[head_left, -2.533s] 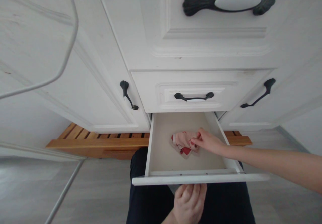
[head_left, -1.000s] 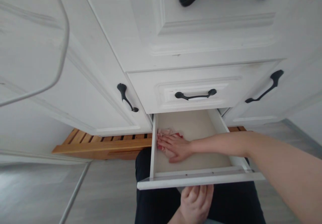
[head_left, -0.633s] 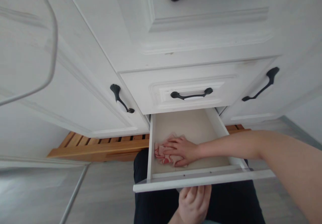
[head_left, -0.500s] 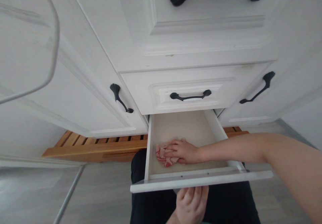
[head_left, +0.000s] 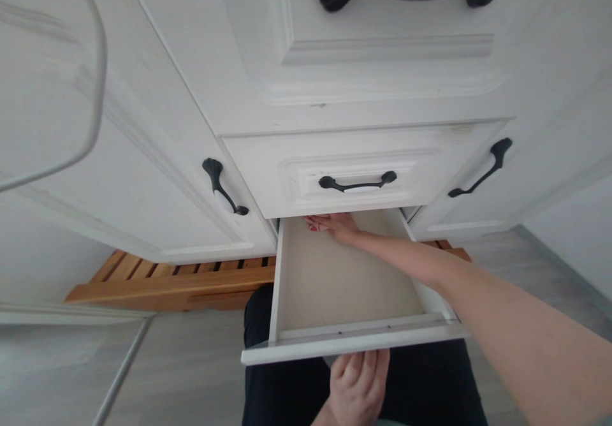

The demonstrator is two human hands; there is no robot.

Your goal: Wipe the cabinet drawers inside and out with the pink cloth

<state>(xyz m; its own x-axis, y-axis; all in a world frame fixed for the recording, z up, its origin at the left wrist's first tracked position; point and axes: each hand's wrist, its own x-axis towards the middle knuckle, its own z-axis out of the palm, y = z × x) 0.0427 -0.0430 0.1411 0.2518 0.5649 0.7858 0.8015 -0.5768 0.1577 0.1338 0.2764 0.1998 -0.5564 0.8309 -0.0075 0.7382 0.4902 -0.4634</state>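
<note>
Dark trousers (head_left: 277,381) are seen at the bottom, under the drawer. The pulled-out white drawer (head_left: 344,286) is held at its front by the left hand (head_left: 357,384), grip curled, fingertips hidden. The right hand (head_left: 340,226) is stretched over the drawer to its back, left of centre. The red-and-pink cloth (head_left: 314,223) is pressed there under the fingers, partly covered; whether it is pinched cannot be told. Slatted wood (head_left: 172,282) is seen beside the drawer, below the cabinet. The closed upper drawer (head_left: 415,183) is fitted with a dark handle (head_left: 358,185).
</note>
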